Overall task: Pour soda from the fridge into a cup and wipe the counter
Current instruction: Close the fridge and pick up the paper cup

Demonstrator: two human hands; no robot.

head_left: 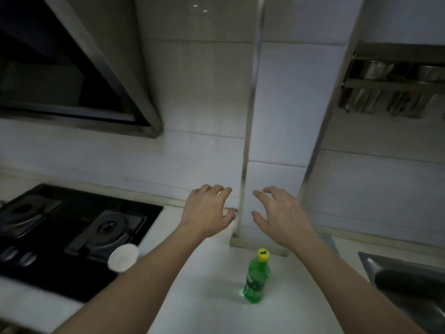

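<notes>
Head view gives me both hands up in front of the tiled wall column [277, 141], above the back edge of the worktop [204, 297]. My left hand [207, 210] and right hand [280, 213] are both released, with fingers spread and loosely bent, gripping nothing.

What the next move turns on is that the soda bottle [256, 278] is not ahead of the fingers. It lies back toward me, nearer the worktop's front edge, in the gap between the two forearms and closer to the right one. It stands upright on its base, long axis vertical, with the yellow cap [263, 254] on top and in place. I judge the right hand the nearer one. It would have to draw back and come down to take the bottle round its side.

The cup [123, 257] is a white, blurred round shape well left of the bottle, at the right edge of the hob [72, 237] and just beside my left forearm. I cannot tell whether it stands on the hob glass or on the worktop.

By my count there are one bottle, one cup, two free hands and two burners on the hob. One sink [404, 280] sits at the worktop's right end. I can find no cloth for wiping anywhere in view.
</notes>
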